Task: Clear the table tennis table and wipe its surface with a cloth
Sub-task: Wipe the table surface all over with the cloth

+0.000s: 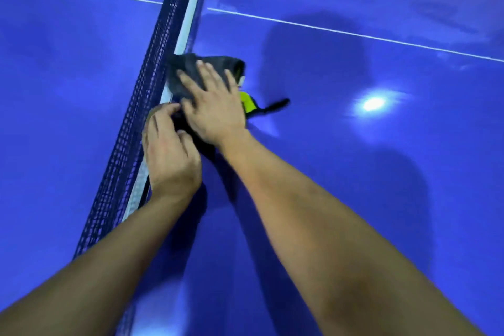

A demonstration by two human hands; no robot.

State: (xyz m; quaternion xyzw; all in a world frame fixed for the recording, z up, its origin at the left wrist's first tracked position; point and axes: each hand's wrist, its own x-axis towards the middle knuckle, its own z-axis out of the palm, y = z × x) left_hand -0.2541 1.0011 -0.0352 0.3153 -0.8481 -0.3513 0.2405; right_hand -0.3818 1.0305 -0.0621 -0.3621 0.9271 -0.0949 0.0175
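- Blue table tennis table fills the whole view; its surface is glossy, with a bright lamp reflection at about 3 o'clock from the hands and dark shadows of the person across the right half.
- White centre line crosses the table from 9 o'clock to 3 o'clock in the upper part of the view.
- Dark blue net with a white top band runs from 12 o'clock down to 7 o'clock, dividing the surface.
- Dark grey cloth lies on the table against the net, just right of the top band, at about 12 o'clock from the hands.
- Right hand rests flat on the cloth, fingers spread wide, palm down, pressing rather than clutching.
- Left hand is curled beside the net, fingertips pinching dark material at the cloth's near edge; how firm the hold is cannot be told.
- Yellow-green and black object with a black strap protrudes from under the right hand at 3 o'clock; its identity cannot be made out.
- Motion blur softens the hands and cloth; the room beyond the table is out of view.
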